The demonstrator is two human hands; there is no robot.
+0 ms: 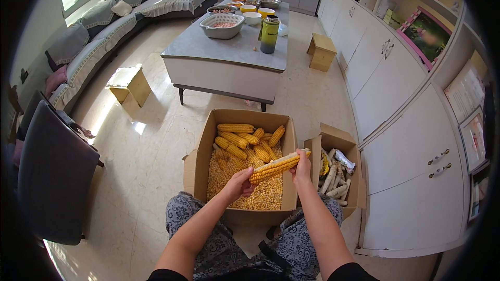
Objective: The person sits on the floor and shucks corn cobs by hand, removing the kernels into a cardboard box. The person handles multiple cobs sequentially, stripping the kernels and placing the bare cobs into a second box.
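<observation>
A partly shelled ear of corn (pixel 275 168) is held at a slant between my two hands, its upper side bare of kernels. My left hand (pixel 239 182) grips its lower left end, and my right hand (pixel 300 167) grips its upper right end. Beneath them stands an open cardboard box (pixel 200 171) between my knees. Loose kernels (pixel 224 179) fill its near part, and several yellow ears of corn (pixel 231 139) lie at its far side. To the right, a smaller cardboard box (pixel 353 199) holds bare cobs (pixel 332 177) and some wrappers.
Beyond the box is a low table (pixel 187 48) with bowls, a white colander (pixel 222 27) and a green bottle (pixel 269 34). Wooden stools (pixel 131 86) stand on both sides. A grey chair (pixel 56 175) is at left, white cabinets (pixel 406 156) at right.
</observation>
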